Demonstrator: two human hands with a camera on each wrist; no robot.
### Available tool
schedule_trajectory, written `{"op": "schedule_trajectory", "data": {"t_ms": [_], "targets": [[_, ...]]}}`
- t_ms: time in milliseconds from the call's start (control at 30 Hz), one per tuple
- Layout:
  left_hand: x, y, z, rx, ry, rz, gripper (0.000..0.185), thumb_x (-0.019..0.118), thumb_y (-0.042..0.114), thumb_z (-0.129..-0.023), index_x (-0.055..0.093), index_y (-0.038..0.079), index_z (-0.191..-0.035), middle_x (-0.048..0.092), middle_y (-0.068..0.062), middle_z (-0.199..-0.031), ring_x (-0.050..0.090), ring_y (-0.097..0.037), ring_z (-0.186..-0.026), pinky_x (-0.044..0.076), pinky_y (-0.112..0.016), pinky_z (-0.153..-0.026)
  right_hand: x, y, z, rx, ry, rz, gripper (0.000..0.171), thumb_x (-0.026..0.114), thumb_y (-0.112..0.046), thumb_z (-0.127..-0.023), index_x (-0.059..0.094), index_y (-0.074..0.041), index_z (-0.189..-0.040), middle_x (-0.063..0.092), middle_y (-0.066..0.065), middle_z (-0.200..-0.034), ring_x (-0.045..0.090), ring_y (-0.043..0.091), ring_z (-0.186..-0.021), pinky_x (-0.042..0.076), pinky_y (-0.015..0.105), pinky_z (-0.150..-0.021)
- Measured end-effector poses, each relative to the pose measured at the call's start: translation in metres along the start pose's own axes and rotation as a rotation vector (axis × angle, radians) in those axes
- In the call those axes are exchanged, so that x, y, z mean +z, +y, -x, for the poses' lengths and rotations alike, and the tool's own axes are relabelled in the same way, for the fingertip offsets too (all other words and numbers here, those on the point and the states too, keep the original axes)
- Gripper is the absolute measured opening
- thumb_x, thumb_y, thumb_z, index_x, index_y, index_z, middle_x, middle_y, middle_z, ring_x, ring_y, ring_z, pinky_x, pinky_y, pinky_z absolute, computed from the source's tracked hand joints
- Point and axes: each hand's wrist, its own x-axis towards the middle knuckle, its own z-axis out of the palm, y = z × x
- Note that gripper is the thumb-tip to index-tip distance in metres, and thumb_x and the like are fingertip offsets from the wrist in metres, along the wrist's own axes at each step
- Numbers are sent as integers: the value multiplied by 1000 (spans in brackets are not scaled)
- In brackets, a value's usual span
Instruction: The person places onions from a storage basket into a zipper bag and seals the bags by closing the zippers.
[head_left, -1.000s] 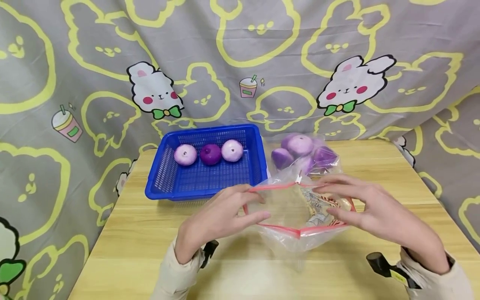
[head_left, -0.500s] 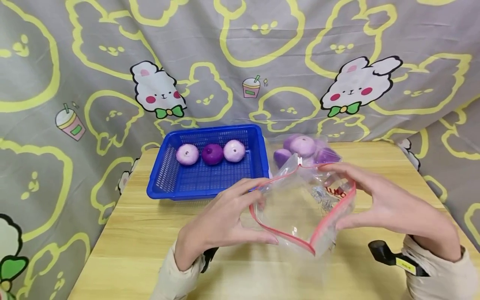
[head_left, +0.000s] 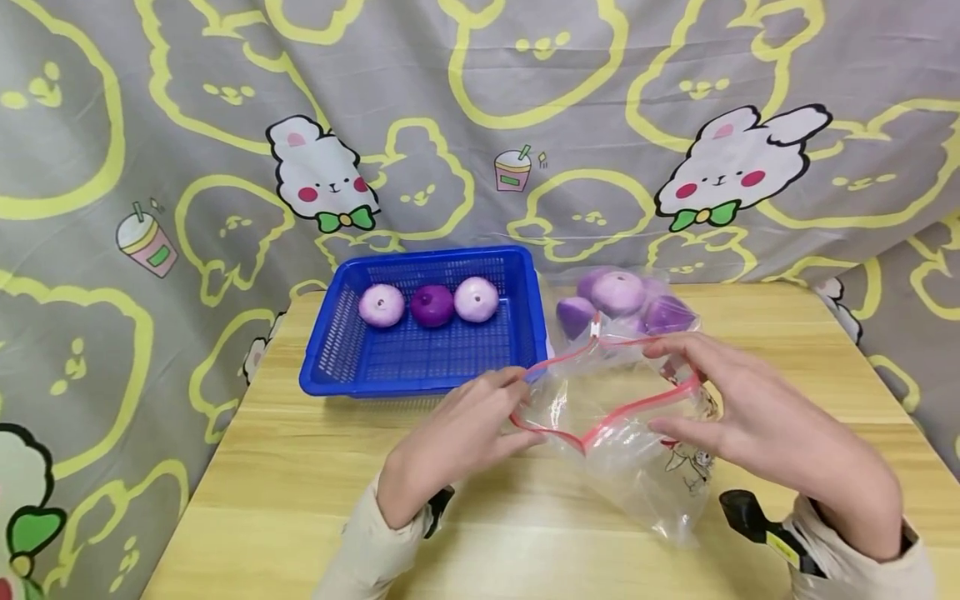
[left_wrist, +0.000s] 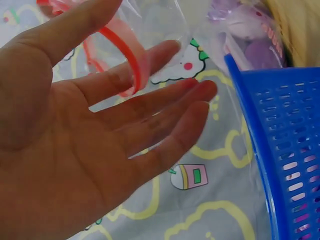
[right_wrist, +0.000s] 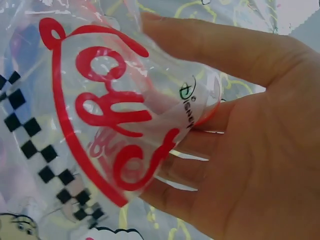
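A clear zip bag [head_left: 637, 479] with a red-edged mouth and printed lettering spans between my two hands, its mouth gaping. My left hand [head_left: 461, 417] is at the left end of the mouth, fingers fairly straight. In the left wrist view the red strip [left_wrist: 125, 45] passes between thumb and index finger. My right hand [head_left: 772, 421] holds the other end, thumb on the near side and fingers around the far side. The right wrist view shows the bag's red print [right_wrist: 115, 120] inside the grip. A white zip slider [head_left: 596, 328] sits at the back rim.
A blue basket [head_left: 423, 383] with two pale purple onions [head_left: 476, 300] and a darker one [head_left: 432, 306] stands at back left. Behind the zip bag, another clear bag [head_left: 678, 346] contains several purple onions [head_left: 618, 293]. A patterned curtain [head_left: 420, 75] surrounds the wooden table [head_left: 300, 500].
The zip bag's near rim has dropped and shifted, and the bag's lower part has swung toward the right. My hands stay at its two ends. The head view has turned slightly.
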Motion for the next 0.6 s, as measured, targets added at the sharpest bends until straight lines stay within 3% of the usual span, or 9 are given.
{"op": "schedule_trajectory", "data": {"t_ms": [167, 400, 600], "targets": [[-4, 3, 5, 31, 11, -12, 37, 73, 43, -90, 68, 15, -114, 52, -13, -143, 56, -25, -124, 49, -41, -102, 1, -2, 2, 19, -12, 36, 68, 84, -34, -80, 50, -21, -137, 58, -9, -103, 54, 8, -90, 44, 27, -76], [-8, 11, 7, 115, 63, -33, 42, 74, 44, -88, 65, 15, -117, 45, -13, -150, 42, -26, -139, 36, -45, -113, 2, -5, 5, 0, -9, 37, 76, 85, -29, -80, 44, -24, -144, 61, -6, -116, 58, 11, -99, 47, 28, -82], [-10, 11, 8, 146, 125, -28, 50, 74, 50, -86, 65, 16, -121, 43, -13, -151, 42, -26, -138, 38, -44, -112, 3, -5, 2, -32, -10, 28, 80, 85, -24, -79, 42, -25, -147, 59, -7, -125, 57, 10, -103, 45, 25, -85]]}}
